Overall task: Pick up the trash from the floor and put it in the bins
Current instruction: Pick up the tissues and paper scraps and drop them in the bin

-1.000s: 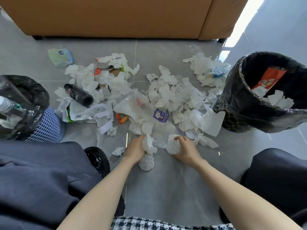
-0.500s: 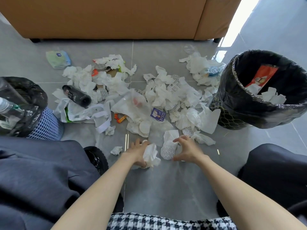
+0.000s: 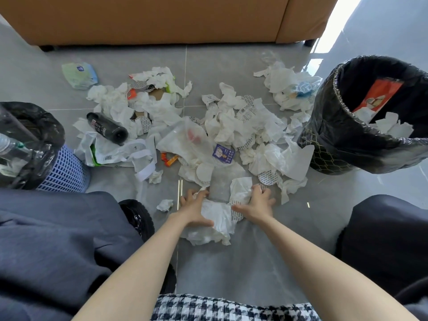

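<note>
**Head view, gathering stage.** The left hand (image 3: 194, 210) and right hand (image 3: 258, 205) work low over the floor (image 3: 231, 269), between the person's knees (image 3: 58, 228). The left hand's fingertips are spread, and its thumb appears to clamp a tissue wad (image 3: 217, 222) against the palm. The right hand's fingers are curled into a tissue sheet (image 3: 240, 189), with the thumb reaching toward the wad. A round patterned seal (image 3: 235, 216) shows between the hands; whether either hand holds it cannot be told.

**Risks, as judged.** The wad is loose and layered, so a partial grip would likely shed pieces on the lift. The flat seal may slip out from under the soft paper. A carry to the black-lined bin (image 3: 324, 156), at the right, passes over other litter and could drag it along.

**Surroundings.** The main litter heap (image 3: 231, 126) lies just beyond the hands. A black bottle (image 3: 106, 129), a white plastic bag (image 3: 115, 154) and a green pack (image 3: 80, 75) lie farther left. The blue basket bin (image 3: 64, 174), near left, holds clear bottles (image 3: 9, 147). A sofa (image 3: 162, 17) closes the far side. Nothing solid stands between the hands and either bin.
</note>
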